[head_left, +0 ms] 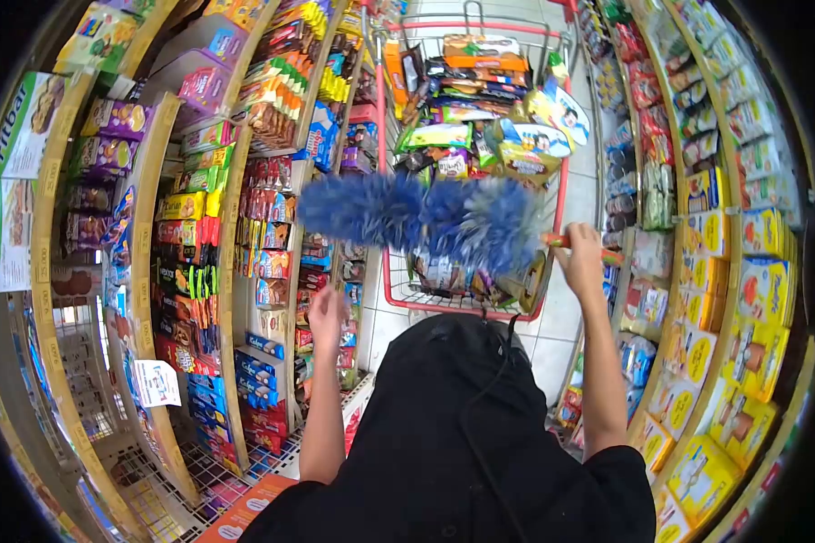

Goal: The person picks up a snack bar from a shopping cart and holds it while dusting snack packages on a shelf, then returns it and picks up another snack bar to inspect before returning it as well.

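My right hand (580, 255) is closed around the orange-red and green handle (557, 240) of a fluffy feather duster. The duster's blue and grey head (421, 217) stretches leftward over the shopping cart, hiding part of its load. My left hand (328, 317) is raised beside the left shelves, near the hanging snack packets (272, 291); its fingers are loosely bent and I see nothing in them. Ahead of me stands the wire shopping cart (561, 195) with red rails, filled with snack bags and packets (475, 86).
Tiered shelves of biscuits and chocolate packets (190, 235) line the left side, with a white paper sign (157, 383) on one edge. Yellow boxes (747, 348) and hanging bags (752, 118) fill the right shelves. White floor tiles (552, 353) show around the cart.
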Demonstrator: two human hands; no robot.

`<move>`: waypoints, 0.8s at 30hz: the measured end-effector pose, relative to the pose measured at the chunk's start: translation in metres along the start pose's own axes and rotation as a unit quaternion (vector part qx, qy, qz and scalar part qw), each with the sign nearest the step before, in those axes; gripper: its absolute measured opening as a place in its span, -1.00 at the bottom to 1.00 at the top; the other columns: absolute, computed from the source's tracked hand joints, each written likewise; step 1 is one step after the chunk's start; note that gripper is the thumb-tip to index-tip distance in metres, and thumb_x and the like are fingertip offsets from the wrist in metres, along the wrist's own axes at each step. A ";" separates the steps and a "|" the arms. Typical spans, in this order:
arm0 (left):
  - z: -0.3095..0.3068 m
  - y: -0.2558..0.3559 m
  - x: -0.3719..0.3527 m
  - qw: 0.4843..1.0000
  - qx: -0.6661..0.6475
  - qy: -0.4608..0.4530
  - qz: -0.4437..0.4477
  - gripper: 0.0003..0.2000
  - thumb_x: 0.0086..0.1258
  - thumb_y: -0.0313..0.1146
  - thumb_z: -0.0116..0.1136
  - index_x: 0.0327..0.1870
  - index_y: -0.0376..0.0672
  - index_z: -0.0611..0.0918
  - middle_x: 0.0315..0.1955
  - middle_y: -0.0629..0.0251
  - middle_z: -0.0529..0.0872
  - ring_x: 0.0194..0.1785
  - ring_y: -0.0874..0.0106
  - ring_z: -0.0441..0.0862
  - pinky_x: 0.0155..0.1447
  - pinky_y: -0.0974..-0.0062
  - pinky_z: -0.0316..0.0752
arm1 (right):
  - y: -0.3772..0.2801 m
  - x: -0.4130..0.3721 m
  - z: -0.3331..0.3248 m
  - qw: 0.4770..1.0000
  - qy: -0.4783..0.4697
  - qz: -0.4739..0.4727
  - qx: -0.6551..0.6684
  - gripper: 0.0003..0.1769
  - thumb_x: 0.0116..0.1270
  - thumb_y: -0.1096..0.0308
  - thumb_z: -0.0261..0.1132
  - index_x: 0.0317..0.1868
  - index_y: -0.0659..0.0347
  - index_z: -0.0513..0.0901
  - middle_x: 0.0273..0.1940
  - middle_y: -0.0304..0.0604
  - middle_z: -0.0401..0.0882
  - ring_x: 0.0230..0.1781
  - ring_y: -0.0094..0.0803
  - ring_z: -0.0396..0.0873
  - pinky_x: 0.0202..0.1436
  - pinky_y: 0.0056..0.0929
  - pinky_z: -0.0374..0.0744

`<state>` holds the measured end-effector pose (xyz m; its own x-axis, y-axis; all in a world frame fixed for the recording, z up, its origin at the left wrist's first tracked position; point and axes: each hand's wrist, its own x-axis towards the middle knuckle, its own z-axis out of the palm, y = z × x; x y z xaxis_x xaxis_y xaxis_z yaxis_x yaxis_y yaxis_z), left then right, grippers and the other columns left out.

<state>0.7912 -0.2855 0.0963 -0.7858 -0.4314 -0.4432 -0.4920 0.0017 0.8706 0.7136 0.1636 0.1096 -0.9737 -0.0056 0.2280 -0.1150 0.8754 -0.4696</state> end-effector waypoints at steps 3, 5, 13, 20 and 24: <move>0.028 0.025 0.006 0.981 0.016 0.055 0.185 -0.71 0.38 -0.31 0.05 0.03 -0.28 0.46 -0.25 0.28 0.59 -0.18 0.54 0.56 -0.12 0.64 0.46 | 0.013 -0.038 -0.024 0.991 0.109 0.076 0.016 -0.73 0.03 0.44 0.35 -0.38 0.29 0.38 -0.41 0.01 0.37 -0.38 -0.04 0.36 -0.27 -0.23 0.34; 0.042 0.044 0.010 0.976 -0.006 0.037 0.217 -0.73 0.39 -0.35 0.04 0.05 -0.22 0.47 -0.25 0.36 0.60 -0.22 0.60 0.54 -0.19 0.69 0.43 | 0.030 -0.080 -0.026 0.974 0.160 0.156 0.046 -0.77 0.09 0.48 0.29 -0.32 0.34 0.40 -0.40 0.02 0.40 -0.38 -0.04 0.40 -0.30 -0.28 0.37; 0.117 -0.010 0.022 0.843 0.383 0.089 0.368 -0.46 0.31 -0.29 0.05 0.25 -0.33 0.23 -0.05 -0.11 0.52 -0.03 0.05 0.53 0.08 0.20 0.38 | 0.058 -0.193 0.058 0.871 0.136 0.451 0.141 -0.42 0.35 -0.12 -0.02 -0.42 0.34 0.45 -0.70 -0.17 0.31 -0.69 -0.33 0.36 -0.57 -0.39 0.33; 0.118 -0.050 0.024 0.906 0.327 0.013 0.268 -0.44 0.33 -0.29 -0.05 0.28 -0.40 0.15 0.06 -0.30 0.42 0.06 -0.13 0.44 0.12 0.12 0.33 | 0.013 -0.137 0.047 0.769 -0.080 0.526 0.355 -0.38 0.34 -0.26 -0.14 -0.59 0.12 0.30 -0.80 -0.37 0.16 -0.87 -0.55 0.15 -0.82 -0.54 0.13; 0.116 -0.049 0.022 0.900 0.324 0.013 0.292 -0.44 0.29 -0.34 0.00 0.27 -0.36 0.18 0.00 -0.27 0.47 0.01 -0.10 0.47 0.05 0.12 0.36 | 0.014 -0.154 0.055 0.773 -0.172 0.509 0.337 -0.36 0.38 -0.22 -0.20 -0.62 0.15 0.33 -0.75 -0.26 0.26 -0.86 -0.46 0.24 -0.81 -0.44 0.24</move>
<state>0.7547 -0.1899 0.0192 -0.9762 -0.2077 0.0624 -0.1201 0.7573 0.6420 0.8510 0.1501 0.0208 -0.6088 0.2912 -0.7379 0.7817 0.0617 -0.6206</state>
